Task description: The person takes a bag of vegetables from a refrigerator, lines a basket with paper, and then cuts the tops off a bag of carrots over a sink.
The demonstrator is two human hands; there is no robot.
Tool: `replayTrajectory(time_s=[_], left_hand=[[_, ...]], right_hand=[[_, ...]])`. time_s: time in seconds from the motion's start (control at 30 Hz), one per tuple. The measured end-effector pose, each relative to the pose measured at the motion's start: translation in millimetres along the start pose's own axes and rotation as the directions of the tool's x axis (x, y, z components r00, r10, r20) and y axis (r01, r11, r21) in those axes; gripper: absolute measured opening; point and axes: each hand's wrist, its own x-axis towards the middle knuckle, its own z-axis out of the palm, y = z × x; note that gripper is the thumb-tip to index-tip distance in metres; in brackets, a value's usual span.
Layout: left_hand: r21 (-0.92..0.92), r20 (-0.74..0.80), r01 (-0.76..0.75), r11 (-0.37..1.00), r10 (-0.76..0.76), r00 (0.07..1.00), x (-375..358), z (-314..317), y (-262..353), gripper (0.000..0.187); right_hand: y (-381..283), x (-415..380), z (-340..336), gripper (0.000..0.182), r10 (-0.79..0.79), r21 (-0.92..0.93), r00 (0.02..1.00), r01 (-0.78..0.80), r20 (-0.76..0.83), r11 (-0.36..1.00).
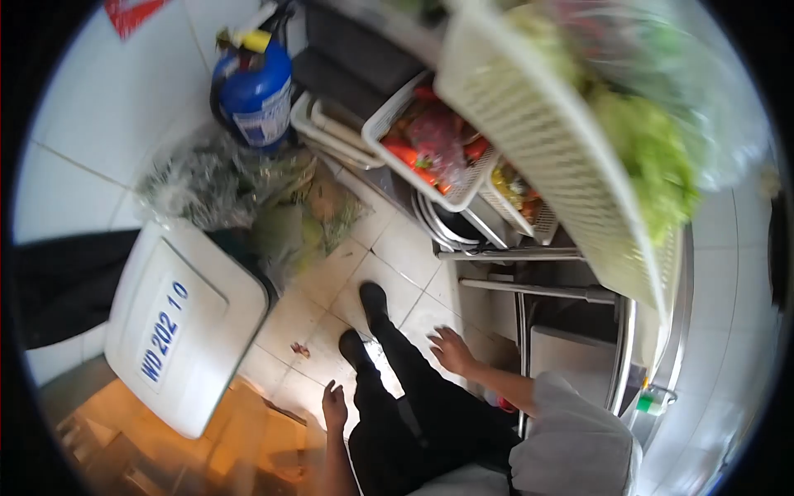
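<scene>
My left hand (pixel 334 406) hangs over the tiled floor, its fingers apart and nothing in it. It is nearest to the white lid marked "WD 202 10" (pixel 190 331), without touching it. My right hand (pixel 452 350) is held out beside the metal rack (pixel 538 291), fingers spread and empty. Beyond it, a white basket (pixel 382 124) holds red vegetables (pixel 413 157) and a plastic bag. A large cream basket (pixel 546 140) with leafy greens (pixel 649 157) stands above the rack at the right.
A blue fire extinguisher (pixel 258 99) stands by the wall. Clear plastic bags with greens (pixel 203 182) lie on the floor below it. A smaller basket (pixel 517 198) holds yellow and red items. Small reddish scraps (pixel 299 350) lie on the tiles near my shoes (pixel 373 299).
</scene>
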Motion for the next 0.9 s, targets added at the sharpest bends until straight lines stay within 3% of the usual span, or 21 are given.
replayTrajectory(time_s=[0.03,0.07,0.1,0.13,0.17,0.2,0.23,0.27,0.3,0.33,0.37,0.4,0.43,0.47,0.53,0.73,0.9], left_hand=[[0.006,0.015,0.03,1.0,-0.03,0.999,-4.5,-5.3,9.1,0.035],[0.058,0.022,-0.012,0.998,0.01,1.0,-6.5,-10.7,12.7,0.034],[0.147,0.051,0.018,0.989,-0.025,0.998,-10.2,-16.6,36.1,0.034],[0.245,0.076,0.048,0.968,-0.068,0.995,-18.1,-22.7,57.1,0.034],[0.276,0.1,0.004,0.961,-0.033,0.994,-13.9,-25.2,61.4,0.034],[0.252,0.121,-0.331,0.91,0.31,0.943,2.4,-26.3,41.4,0.03],[0.214,0.131,-0.617,0.758,0.603,0.787,16.1,-28.3,28.1,0.027],[0.368,0.196,-0.669,0.646,0.649,0.735,28.8,-32.3,29.6,0.032],[0.329,0.255,-0.412,0.849,0.341,0.905,18.3,-33.0,69.2,0.032],[0.448,0.272,-0.406,0.796,0.311,0.911,19.9,-29.8,90.9,0.033],[0.508,0.262,-0.504,0.699,0.432,0.863,5.3,-24.4,128.7,0.034],[0.473,0.319,-0.459,0.752,0.34,0.885,22.6,-17.9,130.7,0.034],[0.09,0.234,-0.608,0.789,0.577,0.783,-35.5,-8.8,207.1,0.033],[0.152,0.295,-0.653,0.742,0.597,0.746,-31.7,3.7,224.3,0.034],[0.366,0.459,-0.701,0.611,0.537,0.708,-11.2,25.8,222.4,0.035],[0.372,0.72,-0.852,0.369,0.465,0.516,4.5,63.9,239.8,0.037],[0.486,0.625,-0.774,0.407,0.458,0.633,5.9,48.4,247.5,0.031]], right_hand=[[-5.3,-21.9,-19.3,0.033,0.074,0.021,0.994,-0.076,0.083,0.997],[-21.9,-29.5,-47.2,0.033,0.082,0.032,0.996,-0.083,0.028,0.996],[-44.7,-35.9,-89.1,0.036,0.122,0.047,0.949,-0.141,0.29,0.989],[-68.0,-46.5,-132.4,0.039,0.143,0.058,0.832,-0.205,0.537,0.977],[-91.9,-52.4,-175.8,0.045,0.051,0.048,0.804,-0.098,0.592,0.994],[-121.8,-57.8,-223.2,0.048,0.009,0.057,0.785,-0.056,0.619,0.997],[-146.1,-69.8,-262.2,0.046,-0.069,0.071,0.833,0.036,0.549,0.997],[-174.1,-84.4,-305.3,0.042,-0.21,0.09,0.881,0.19,0.425,0.978],[-204.4,-101.0,-351.7,0.038,-0.301,-0.006,0.883,0.324,0.36,0.946],[-225.4,-121.9,-384.8,0.035,-0.459,-0.139,0.868,0.486,0.19,0.863],[-247.5,-141.5,-414.1,0.035,-0.472,-0.257,0.87,0.493,0.142,0.831],[-270.7,-163.6,-435.6,0.036,-0.453,-0.441,0.891,0.425,0.045,0.791],[-284.1,-177.3,-445.1,0.036,-0.44,-0.556,0.896,0.338,-0.056,0.759],[-293.5,-191.1,-452.6,0.036,-0.425,-0.659,0.894,0.232,-0.146,0.715],[-289.5,-203.4,-490.3,0.026,-0.632,-0.89,0.775,0.277,-0.016,0.362],[-284.9,-245.5,-509.2,0.022,-0.377,-0.912,0.914,0.022,-0.148,0.41],[-292.7,-263.0,-517.2,0.019,-0.155,-0.876,0.951,-0.174,-0.269,0.449]])
